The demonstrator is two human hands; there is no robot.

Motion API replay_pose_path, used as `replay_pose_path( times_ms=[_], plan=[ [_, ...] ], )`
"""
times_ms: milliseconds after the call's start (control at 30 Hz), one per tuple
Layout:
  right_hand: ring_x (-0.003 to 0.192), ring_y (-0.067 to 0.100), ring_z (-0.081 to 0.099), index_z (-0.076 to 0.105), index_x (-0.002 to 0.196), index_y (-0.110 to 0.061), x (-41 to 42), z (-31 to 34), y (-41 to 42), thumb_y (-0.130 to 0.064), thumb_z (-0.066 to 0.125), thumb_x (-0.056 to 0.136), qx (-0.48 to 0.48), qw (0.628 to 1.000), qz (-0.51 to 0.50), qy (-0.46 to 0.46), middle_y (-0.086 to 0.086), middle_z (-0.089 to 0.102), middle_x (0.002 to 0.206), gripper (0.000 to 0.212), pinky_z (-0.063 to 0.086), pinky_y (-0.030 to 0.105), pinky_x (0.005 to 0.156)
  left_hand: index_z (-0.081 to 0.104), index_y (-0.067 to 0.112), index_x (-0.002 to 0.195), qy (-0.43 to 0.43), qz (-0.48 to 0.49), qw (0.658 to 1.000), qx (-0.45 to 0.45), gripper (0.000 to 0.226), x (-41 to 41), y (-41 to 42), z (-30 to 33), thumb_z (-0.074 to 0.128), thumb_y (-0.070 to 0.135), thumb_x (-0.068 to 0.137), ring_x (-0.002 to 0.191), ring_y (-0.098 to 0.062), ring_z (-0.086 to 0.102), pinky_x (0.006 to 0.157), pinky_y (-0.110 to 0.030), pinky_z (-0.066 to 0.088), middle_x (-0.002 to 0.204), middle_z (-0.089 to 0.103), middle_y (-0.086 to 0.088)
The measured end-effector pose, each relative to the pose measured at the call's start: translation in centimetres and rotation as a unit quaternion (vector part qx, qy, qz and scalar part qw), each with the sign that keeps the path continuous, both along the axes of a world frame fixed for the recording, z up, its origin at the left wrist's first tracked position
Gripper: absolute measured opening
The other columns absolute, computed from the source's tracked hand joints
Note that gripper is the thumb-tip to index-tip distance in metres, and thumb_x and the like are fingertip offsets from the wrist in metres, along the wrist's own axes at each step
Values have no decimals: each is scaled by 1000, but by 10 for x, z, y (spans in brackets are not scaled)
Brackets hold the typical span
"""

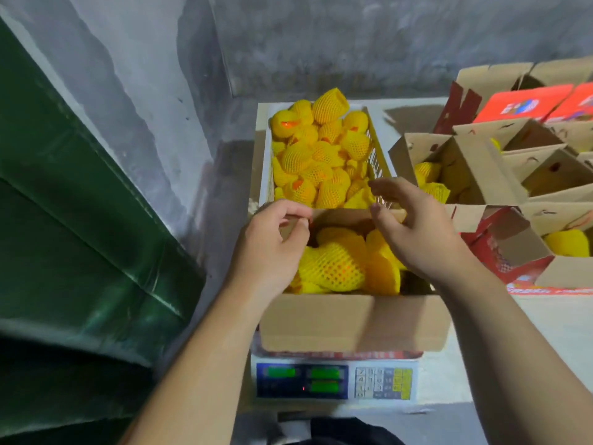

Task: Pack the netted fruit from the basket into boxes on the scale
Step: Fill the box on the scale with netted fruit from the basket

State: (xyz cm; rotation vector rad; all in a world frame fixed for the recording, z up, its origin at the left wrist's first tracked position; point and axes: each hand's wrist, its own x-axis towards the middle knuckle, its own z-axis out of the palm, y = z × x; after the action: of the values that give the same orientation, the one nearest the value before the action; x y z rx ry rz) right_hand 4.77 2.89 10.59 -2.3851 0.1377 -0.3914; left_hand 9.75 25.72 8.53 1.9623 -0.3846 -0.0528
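A white basket (265,175) at the back holds several fruits in yellow foam netting (308,155). In front of it an open cardboard box (321,322) stands on a digital scale (333,379), with netted fruit (333,268) inside. My left hand (269,245) hovers over the box's left side, its fingers loosely curled near the far flap; whether it pinches the flap is unclear. My right hand (414,229) is spread over the box's right side with straight fingers, holding nothing.
Several open cardboard boxes (475,175) with netted fruit stand to the right, along with red printed boxes (503,248). A green tarp (64,203) fills the left. A grey wall (321,43) rises behind the basket.
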Motion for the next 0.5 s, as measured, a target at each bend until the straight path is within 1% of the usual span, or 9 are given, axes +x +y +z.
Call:
replay_pose_path(
  times_ms=[33,100,200,267,300,367,400,433,500],
  plan=[
    [118,7,61,61,138,-25,11,1,-15,-28,59,103,11,1000,-6,10,-8,67,132,35,52,36,99,72,39,109,3,-3,1000,5,17,12,-5,0,63,26,103,111,9,61,87,-17,50,113,69,24],
    [123,17,62,62,138,-19,38,-1,-45,-24,60,103,8,999,-15,43,-3,68,132,35,52,44,104,70,42,111,18,-7,1000,25,18,37,-17,-2,63,28,103,113,8,60,89,-17,50,115,68,26],
    [127,22,60,60,139,-19,90,-15,-82,-22,61,101,-40,994,0,98,0,66,137,37,50,38,103,61,48,121,62,-17,997,53,25,81,-40,-7,64,31,103,115,13,58,85,-9,44,118,66,29],
    [126,21,61,60,138,-20,127,-29,-102,-25,62,100,-58,992,23,113,1,66,137,38,47,31,100,54,48,132,102,-45,992,65,35,112,-60,-12,65,35,102,116,11,57,86,-12,41,121,65,27],
    [125,23,61,60,138,-19,148,-38,-111,-25,63,99,-72,990,35,116,3,67,136,39,46,31,99,52,46,136,111,-60,989,76,39,128,-72,-16,66,35,101,118,8,57,88,-15,43,123,64,24],
    [127,34,58,57,141,-13,190,-61,-126,-24,65,97,-115,984,52,126,12,64,137,46,46,38,103,51,37,142,102,-65,986,116,46,162,-97,-28,67,32,100,125,-7,58,97,-29,48,133,62,12],
    [130,39,54,52,146,-11,211,-73,-132,-24,65,96,-139,979,56,138,16,60,140,54,44,43,107,48,32,147,88,-58,983,149,52,182,-108,-37,68,30,99,131,-16,56,105,-36,47,140,58,4],
    [134,42,48,43,153,-10,231,-85,-137,-27,65,96,-161,974,57,152,19,53,146,63,39,46,111,43,29,153,79,-44,978,188,61,202,-119,-45,69,28,98,138,-24,49,113,-40,43,148,51,-3],
    [143,41,35,20,163,-12,267,-107,-146,-34,62,97,-212,960,53,174,16,35,162,81,31,50,116,21,27,164,90,-12,961,262,87,244,-136,-60,73,29,94,152,-34,28,123,-48,29,161,29,-12]
  ],
)
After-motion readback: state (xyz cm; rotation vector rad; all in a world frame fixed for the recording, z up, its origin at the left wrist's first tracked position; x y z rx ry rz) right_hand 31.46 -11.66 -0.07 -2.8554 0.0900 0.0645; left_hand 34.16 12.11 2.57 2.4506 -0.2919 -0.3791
